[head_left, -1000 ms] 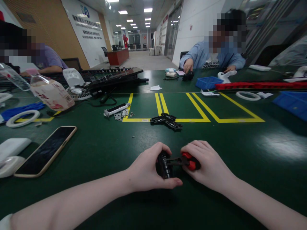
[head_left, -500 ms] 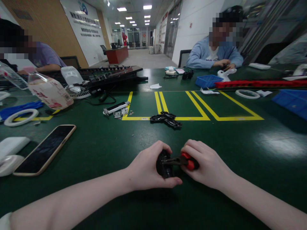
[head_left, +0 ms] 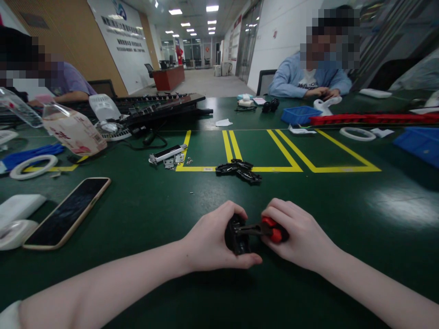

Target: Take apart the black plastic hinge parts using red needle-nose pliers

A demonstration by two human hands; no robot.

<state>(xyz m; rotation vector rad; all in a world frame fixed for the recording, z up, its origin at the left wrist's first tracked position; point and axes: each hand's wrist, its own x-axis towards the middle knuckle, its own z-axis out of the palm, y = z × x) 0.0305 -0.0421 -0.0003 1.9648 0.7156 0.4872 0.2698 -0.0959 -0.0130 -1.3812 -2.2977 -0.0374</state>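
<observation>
My left hand (head_left: 211, 242) is closed around a small black plastic part (head_left: 236, 236) held on the green table (head_left: 144, 210). My right hand (head_left: 298, 237) grips a screwdriver with a red and black handle (head_left: 272, 230); its dark shaft points left into the black part. Both hands rest close together near the table's front edge. Further out, loose black plastic pieces (head_left: 239, 170) lie on a yellow tape line.
A phone (head_left: 66, 213) lies at left beside white items (head_left: 17, 219). A tape ring (head_left: 33, 166), a clear bag (head_left: 73, 130), a keyboard (head_left: 154, 107), small metal parts (head_left: 169, 156), blue bins (head_left: 300, 115) and a red strip (head_left: 373, 119) sit further back. Two other people sit across the table.
My hands stay in place on the black part and screwdriver with only slight shifts. The person opposite has drawn both hands together and sat more upright.
</observation>
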